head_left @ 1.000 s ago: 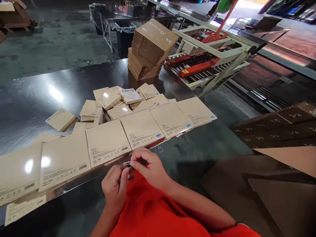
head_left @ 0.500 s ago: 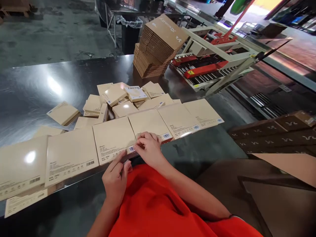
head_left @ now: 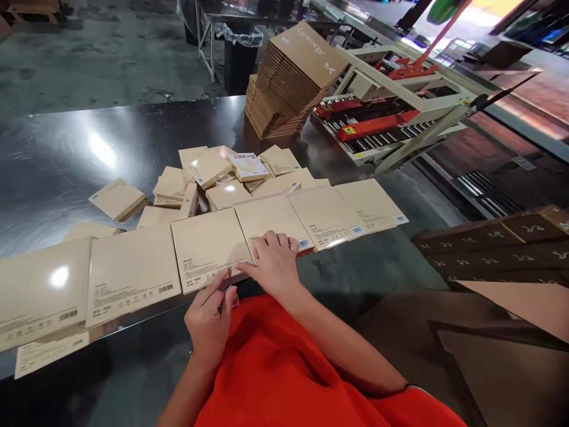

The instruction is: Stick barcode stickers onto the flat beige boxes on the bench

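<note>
Flat cream boxes lie in an overlapping row along the front edge of the table. On the middle box (head_left: pixel 208 243), the thumb of my right hand (head_left: pixel 278 261) presses over a small barcode sticker (head_left: pixel 242 263) at the front right corner, partly covering it. The other right fingers rest spread on the neighbouring box (head_left: pixel 267 213), which carries its own blue-edged sticker. My left hand (head_left: pixel 208 317) is at the middle box's front edge, its index fingertip touching the edge. Its thumb and curled fingers hold a small printed paper piece (head_left: pixel 235 302), mostly hidden.
Behind the row lies a loose heap of similar boxes (head_left: pixel 213 169), with one white-topped box (head_left: pixel 248 166). Folded cartons (head_left: pixel 288 77) are stacked farther back, beside a roller machine (head_left: pixel 382 101). Brown cartons (head_left: pixel 493 243) stand at the right.
My right hand has gone from a pinch at the sticker to thumb pressed on it, with fingers spread over the neighbouring box. My left hand has barely moved. The view has shifted slightly.
</note>
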The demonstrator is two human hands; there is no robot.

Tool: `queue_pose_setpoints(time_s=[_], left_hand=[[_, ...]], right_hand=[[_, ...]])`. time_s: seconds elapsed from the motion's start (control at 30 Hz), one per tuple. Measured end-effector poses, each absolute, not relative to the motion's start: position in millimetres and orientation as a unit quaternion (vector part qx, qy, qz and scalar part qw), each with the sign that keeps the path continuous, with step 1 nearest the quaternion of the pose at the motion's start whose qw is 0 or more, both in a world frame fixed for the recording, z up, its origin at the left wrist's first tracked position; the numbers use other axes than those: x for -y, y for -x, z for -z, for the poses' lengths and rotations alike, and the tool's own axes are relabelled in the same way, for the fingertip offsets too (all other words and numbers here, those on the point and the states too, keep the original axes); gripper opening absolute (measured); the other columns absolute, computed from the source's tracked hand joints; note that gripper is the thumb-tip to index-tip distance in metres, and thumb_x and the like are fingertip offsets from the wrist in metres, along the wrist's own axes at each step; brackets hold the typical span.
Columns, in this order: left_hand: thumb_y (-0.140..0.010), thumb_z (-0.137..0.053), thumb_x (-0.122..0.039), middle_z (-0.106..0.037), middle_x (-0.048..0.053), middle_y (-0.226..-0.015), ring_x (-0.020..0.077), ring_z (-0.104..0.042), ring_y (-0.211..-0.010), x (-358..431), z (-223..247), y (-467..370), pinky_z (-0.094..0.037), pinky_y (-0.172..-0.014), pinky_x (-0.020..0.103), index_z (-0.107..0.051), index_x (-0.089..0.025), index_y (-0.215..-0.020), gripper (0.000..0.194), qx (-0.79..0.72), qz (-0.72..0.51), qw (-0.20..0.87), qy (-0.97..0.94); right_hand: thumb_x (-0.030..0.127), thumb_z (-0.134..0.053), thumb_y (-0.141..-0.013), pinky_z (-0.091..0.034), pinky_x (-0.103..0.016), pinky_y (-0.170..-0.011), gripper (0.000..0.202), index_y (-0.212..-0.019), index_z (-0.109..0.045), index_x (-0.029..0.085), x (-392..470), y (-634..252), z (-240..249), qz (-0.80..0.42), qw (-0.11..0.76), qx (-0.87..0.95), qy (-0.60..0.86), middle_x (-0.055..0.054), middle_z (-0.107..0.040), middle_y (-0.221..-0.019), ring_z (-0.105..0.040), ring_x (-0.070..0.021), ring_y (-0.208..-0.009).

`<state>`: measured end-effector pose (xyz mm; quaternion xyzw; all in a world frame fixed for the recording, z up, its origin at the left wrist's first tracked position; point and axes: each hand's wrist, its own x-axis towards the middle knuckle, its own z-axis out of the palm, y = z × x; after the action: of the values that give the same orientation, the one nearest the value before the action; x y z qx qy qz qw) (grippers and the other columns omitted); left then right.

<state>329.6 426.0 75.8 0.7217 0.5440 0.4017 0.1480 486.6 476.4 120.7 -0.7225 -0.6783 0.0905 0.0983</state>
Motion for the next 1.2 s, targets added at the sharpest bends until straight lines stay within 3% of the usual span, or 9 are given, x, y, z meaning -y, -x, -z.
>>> queue_pose_setpoints(time_s=[0.17,0.3,0.4,0.47,0.57,0.7,0.83,0.93,1.2], left_hand=[[-0.086,-0.058,-0.022,-0.075,0.005,-0.102,0.0184,-0.072,-0.086,-425,-78,-335,-0.054,-0.069,0.026,-0.060,-0.019,-0.055,0.031,-0.569,-0.417,0.193,-0.682],[-0.086,-0.057,-0.021,-0.075,0.004,-0.090,0.0171,-0.070,-0.084,-416,-92,-335,-0.054,-0.073,0.025,-0.065,-0.019,-0.065,0.023,-0.574,-0.470,0.246,-0.624],[-0.086,-0.057,-0.020,-0.073,0.004,-0.087,0.0160,-0.068,-0.080,-404,-107,-338,-0.053,-0.069,0.025,-0.065,-0.019,-0.065,0.022,-0.585,-0.505,0.262,-0.578],[-0.085,-0.057,-0.021,-0.071,0.003,-0.081,0.0148,-0.066,-0.074,-396,-116,-342,-0.051,-0.062,0.023,-0.062,-0.019,-0.061,0.026,-0.600,-0.514,0.262,-0.554],[-0.084,-0.058,-0.025,-0.069,0.003,-0.080,0.0151,-0.065,-0.073,-388,-124,-347,-0.051,-0.061,0.023,-0.065,-0.019,-0.067,0.019,-0.603,-0.505,0.286,-0.547],[-0.084,-0.059,-0.030,-0.067,0.006,-0.098,0.0185,-0.066,-0.086,-379,-126,-349,-0.055,-0.072,0.027,-0.062,-0.020,-0.102,0.021,-0.600,-0.521,0.375,-0.477],[-0.086,-0.057,-0.029,-0.064,0.002,-0.083,0.0140,-0.064,-0.076,-375,-122,-338,-0.055,-0.066,0.023,-0.060,-0.020,-0.084,0.010,-0.592,-0.529,0.412,-0.448],[-0.088,-0.054,-0.028,-0.062,0.000,-0.076,0.0111,-0.061,-0.068,-379,-117,-314,-0.051,-0.061,0.019,-0.058,-0.020,-0.083,0.010,-0.602,-0.497,0.357,-0.513],[-0.090,-0.049,-0.021,-0.058,-0.004,-0.061,0.0073,-0.053,-0.051,-411,-107,-224,-0.042,-0.049,0.016,-0.054,-0.019,-0.073,0.018,-0.528,-0.425,0.250,-0.692]], right_hand=[[0.027,-0.061,-0.083,-0.030,-0.042,-0.081,0.010,-0.076,-0.056,0.021,-481,-493,-118,-0.125,0.083,0.691,0.707,-0.008,-0.058,-0.093,-0.047,-0.0260,-0.091],[0.012,-0.049,-0.082,-0.033,-0.040,-0.084,0.010,-0.078,-0.053,0.021,-465,-493,-120,-0.176,0.231,0.695,0.657,-0.006,-0.059,-0.090,-0.049,-0.0232,-0.092],[0.025,-0.055,-0.082,-0.040,-0.036,-0.084,0.015,-0.096,-0.052,0.021,-448,-495,-130,-0.357,0.343,0.717,0.491,-0.006,-0.059,-0.099,-0.052,-0.0203,-0.093],[0.029,-0.057,-0.083,-0.045,-0.030,-0.076,0.023,-0.103,-0.050,0.022,-440,-495,-136,-0.505,0.347,0.686,0.393,-0.004,-0.059,-0.096,-0.055,-0.0165,-0.085],[0.023,-0.049,-0.087,-0.045,-0.024,-0.065,0.007,-0.094,-0.048,0.022,-436,-493,-139,-0.630,0.339,0.607,0.346,0.001,-0.055,-0.081,-0.054,-0.0112,-0.070],[0.014,-0.049,-0.083,-0.043,-0.022,-0.063,0.012,-0.094,-0.048,0.021,-435,-488,-133,-0.631,0.338,0.611,0.339,0.002,-0.051,-0.080,-0.050,-0.0099,-0.069],[0.015,-0.049,-0.084,-0.042,-0.022,-0.062,0.015,-0.097,-0.050,0.021,-431,-475,-131,-0.616,0.342,0.621,0.344,0.002,-0.050,-0.079,-0.048,-0.0101,-0.069],[0.021,-0.050,-0.086,-0.041,-0.022,-0.060,0.005,-0.090,-0.054,0.020,-429,-454,-132,-0.601,0.353,0.619,0.363,0.002,-0.053,-0.075,-0.048,-0.0104,-0.067],[0.023,-0.054,-0.085,-0.037,-0.022,-0.056,0.012,-0.074,-0.058,0.019,-422,-370,-125,-0.495,0.419,0.583,0.488,0.001,-0.055,-0.067,-0.048,-0.0107,-0.062]])
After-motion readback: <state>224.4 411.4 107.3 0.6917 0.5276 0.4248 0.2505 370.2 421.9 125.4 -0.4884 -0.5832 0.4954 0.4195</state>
